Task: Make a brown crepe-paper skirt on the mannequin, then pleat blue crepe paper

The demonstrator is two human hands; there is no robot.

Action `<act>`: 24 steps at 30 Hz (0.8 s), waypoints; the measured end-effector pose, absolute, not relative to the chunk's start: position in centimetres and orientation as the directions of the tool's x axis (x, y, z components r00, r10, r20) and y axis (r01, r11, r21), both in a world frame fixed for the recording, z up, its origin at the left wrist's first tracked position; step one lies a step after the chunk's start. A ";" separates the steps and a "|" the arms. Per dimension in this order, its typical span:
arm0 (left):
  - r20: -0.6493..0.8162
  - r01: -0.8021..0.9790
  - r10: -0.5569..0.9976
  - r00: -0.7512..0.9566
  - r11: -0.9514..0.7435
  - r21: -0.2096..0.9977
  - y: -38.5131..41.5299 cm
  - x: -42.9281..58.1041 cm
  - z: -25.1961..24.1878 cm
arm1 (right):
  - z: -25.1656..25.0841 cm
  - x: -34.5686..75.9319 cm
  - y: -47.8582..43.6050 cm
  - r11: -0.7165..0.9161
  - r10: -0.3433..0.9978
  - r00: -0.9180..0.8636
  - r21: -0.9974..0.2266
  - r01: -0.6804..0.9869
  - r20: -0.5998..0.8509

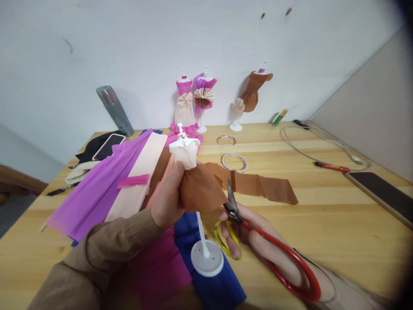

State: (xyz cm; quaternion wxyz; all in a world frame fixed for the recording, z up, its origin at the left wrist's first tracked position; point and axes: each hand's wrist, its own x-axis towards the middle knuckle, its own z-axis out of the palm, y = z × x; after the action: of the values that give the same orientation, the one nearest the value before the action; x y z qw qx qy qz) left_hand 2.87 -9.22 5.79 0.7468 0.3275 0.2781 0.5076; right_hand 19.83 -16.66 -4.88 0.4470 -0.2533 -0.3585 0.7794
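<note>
My left hand [167,196] is closed around a small white mannequin [185,150] at its waist, holding it tilted over the table; a brown crepe paper skirt [201,189] is wrapped round it, and its white round stand [206,257] points toward me. My right hand [258,239] grips a pair of scissors [245,224] with one red and one yellow handle, blades shut and pointing up beside the brown skirt.
Sheets of purple [100,189], peach, magenta and blue [206,280] crepe paper lie under my hands, and a brown strip [261,185] to the right. Three dressed mannequins [193,101] stand by the wall. Tape rolls [234,162], a grey bottle [114,110], phones and cables lie around.
</note>
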 end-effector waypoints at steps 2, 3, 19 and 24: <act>-0.087 -0.571 0.946 0.313 0.260 0.779 -9.3 2.9 5.7 | -4.9 19.9 -16.7 -0.352 0.882 -0.462 -0.780 -0.517 -0.092; -0.088 -0.568 0.949 0.304 0.255 0.783 -9.3 2.9 5.7 | -4.9 19.9 -16.7 -0.355 0.883 -0.459 -0.779 -0.517 -0.099; -0.096 -0.528 0.958 0.270 0.231 0.817 -9.4 2.8 5.5 | -3.8 19.8 -16.9 -0.330 0.905 -0.412 -0.782 -0.528 -0.104; -0.105 -0.531 0.960 0.261 0.234 0.814 -9.6 3.0 5.6 | -3.8 19.8 -17.2 -0.307 0.918 -0.384 -0.789 -0.533 -0.098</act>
State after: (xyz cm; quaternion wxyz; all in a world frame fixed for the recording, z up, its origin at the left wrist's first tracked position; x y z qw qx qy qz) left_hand 2.95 -9.55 5.57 0.7187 0.3377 0.3170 0.5187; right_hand 19.84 -17.18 -3.80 0.4786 -0.2809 -0.3429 0.7579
